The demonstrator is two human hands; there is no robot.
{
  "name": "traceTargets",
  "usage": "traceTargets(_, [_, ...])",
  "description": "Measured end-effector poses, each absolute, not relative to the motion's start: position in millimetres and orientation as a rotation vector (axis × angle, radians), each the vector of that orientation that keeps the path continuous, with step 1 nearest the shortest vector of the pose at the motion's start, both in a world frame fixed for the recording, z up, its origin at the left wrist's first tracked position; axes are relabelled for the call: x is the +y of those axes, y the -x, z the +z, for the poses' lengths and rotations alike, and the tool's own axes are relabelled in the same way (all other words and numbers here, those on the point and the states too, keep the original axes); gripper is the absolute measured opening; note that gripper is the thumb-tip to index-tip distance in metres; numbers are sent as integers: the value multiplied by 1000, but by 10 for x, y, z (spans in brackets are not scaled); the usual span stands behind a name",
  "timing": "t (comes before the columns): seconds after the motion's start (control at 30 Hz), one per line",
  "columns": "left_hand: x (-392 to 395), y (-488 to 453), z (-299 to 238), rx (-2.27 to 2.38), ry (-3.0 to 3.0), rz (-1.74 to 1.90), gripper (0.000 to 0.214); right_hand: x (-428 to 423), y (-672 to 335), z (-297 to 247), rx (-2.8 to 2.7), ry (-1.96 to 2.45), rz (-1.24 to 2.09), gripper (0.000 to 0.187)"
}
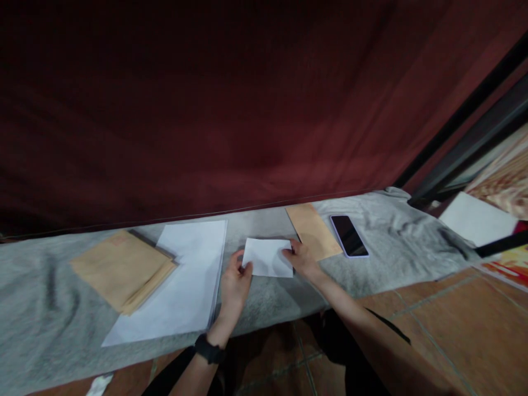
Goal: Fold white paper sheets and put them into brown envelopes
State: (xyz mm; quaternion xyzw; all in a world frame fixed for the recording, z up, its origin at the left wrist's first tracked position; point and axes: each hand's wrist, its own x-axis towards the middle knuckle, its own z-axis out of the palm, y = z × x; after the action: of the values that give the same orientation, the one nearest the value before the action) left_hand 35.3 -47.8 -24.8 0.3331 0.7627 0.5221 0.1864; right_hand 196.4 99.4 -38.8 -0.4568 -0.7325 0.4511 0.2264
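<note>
Between my two hands is a small white rectangle of paper (pixel 268 257), apparently folded, held just over the grey cloth. My left hand (pixel 237 280) grips its left edge, thumb on top and fingers behind. On the right edge, my right hand (pixel 300 257) pinches the paper in the same way. Close behind my right hand lies a single brown envelope (pixel 315 228). To the left of my left hand, white paper sheets (pixel 185 286) lie in a stack, and several brown envelopes (pixel 124 267) are piled partly over them.
A phone (pixel 348 236) with a pale purple case lies right of the single envelope. Grey cloth (pixel 383 225) covers the long surface, wrinkled at the right. A dark red curtain (pixel 231 137) hangs behind. Dark bars (pixel 466 110) and a white board (pixel 478 219) stand at the right.
</note>
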Motion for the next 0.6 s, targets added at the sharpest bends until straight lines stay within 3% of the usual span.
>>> traceTargets(0.23, [-554, -497, -106, 2563, -1083, 819, 43, 860, -1954, -347, -2322, 1253, 674, 51])
traceTargets(0.4, [-545, -561, -13, 2645, -1059, 563, 41, 746, -1961, -318, -2408, 1008, 396, 53])
traceTargets(0.6, [-512, -507, -22, 2575, -1048, 557, 36, 436, -1885, -401, -2594, 688, 441, 46])
